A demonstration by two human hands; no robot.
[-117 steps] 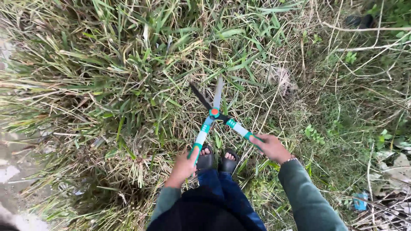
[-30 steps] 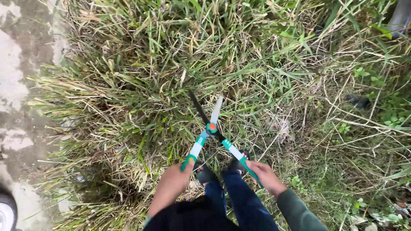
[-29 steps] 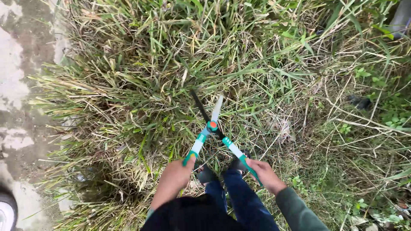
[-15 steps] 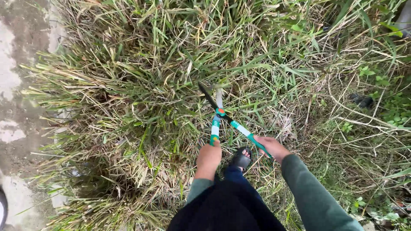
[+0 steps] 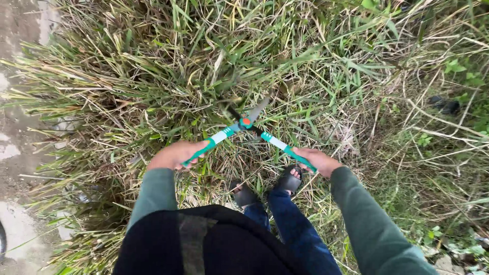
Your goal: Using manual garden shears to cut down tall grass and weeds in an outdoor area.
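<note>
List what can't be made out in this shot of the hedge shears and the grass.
- Head view: blade tips of the hedge shears are motion-blurred and sunk in tall grass.
- Fingers of the left hand and right hand curl under the handles.
- Dark object at right: too small to identify.

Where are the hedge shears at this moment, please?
In the head view, the hedge shears sit centre frame, just ahead of the sandalled feet, blades open in the tall grass, one handle in the left hand and one in the right hand.
</note>
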